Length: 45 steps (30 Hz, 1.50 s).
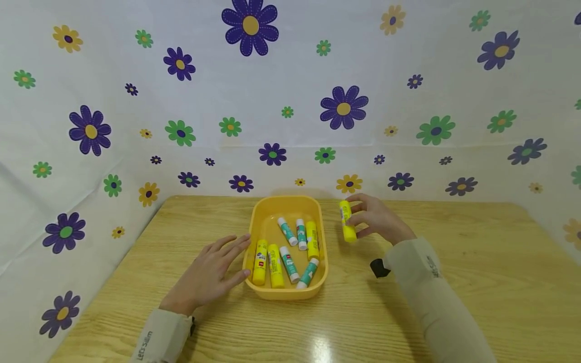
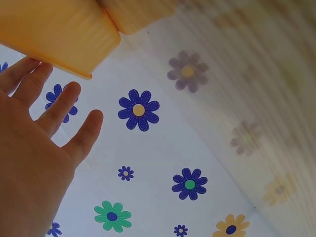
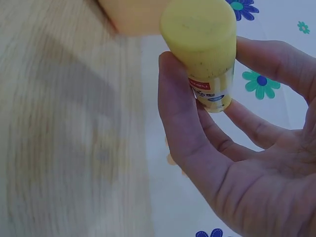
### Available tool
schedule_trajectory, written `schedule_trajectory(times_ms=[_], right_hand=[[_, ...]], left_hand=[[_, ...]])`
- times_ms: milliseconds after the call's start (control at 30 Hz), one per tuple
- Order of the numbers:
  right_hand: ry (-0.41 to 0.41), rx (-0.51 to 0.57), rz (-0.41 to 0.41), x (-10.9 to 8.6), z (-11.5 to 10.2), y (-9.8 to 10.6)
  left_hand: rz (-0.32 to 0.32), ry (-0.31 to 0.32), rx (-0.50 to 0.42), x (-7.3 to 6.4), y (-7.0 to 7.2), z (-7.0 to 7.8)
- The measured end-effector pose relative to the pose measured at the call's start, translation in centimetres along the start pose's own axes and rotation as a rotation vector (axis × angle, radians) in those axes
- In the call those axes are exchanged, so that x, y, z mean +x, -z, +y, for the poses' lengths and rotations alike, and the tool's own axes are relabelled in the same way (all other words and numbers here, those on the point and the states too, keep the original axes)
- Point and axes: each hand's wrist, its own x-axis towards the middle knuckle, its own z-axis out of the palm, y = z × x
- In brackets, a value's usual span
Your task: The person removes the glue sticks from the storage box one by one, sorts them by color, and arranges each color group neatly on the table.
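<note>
Between thumb and fingers my right hand [image 1: 378, 220] pinches a yellow glue stick [image 1: 347, 222], held over the wood to the right of a yellow tray [image 1: 287, 293]. The right wrist view shows the same glue stick [image 3: 200, 44] with its wide yellow end toward the camera. My left hand [image 1: 212, 275] has its fingers spread at the tray's left rim; in the left wrist view the fingertips [image 2: 44, 69] meet that rim. Inside the tray lie several glue sticks: yellow ones such as this yellow glue stick [image 1: 260, 262], and slimmer teal-and-white ones like this teal glue stick [image 1: 289, 263].
The wooden table [image 1: 476, 282] extends to both sides of the tray. Behind it hangs a white cloth [image 1: 290, 80] printed with flowers, which also runs down the left side. A small black object [image 1: 379, 268] sits at the right cuff.
</note>
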Motion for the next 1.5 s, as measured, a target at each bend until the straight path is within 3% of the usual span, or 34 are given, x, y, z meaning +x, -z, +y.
schedule_trajectory(times_ms=[600, 900, 1500], right_hand=[[-0.114, -0.071, 0.038, 0.2, 2.9, 0.0], [-0.145, -0.15, 0.099, 0.4, 3.5, -0.3], [-0.196, -0.174, 0.122, 0.5, 3.5, -0.5]], left_hand=[[-0.008, 0.01, -0.004, 0.0, 0.1, -0.1], [0.0, 0.008, -0.003, -0.1, 0.1, -0.1], [-0.008, 0.008, -0.034, -0.1, -0.1, 0.0]])
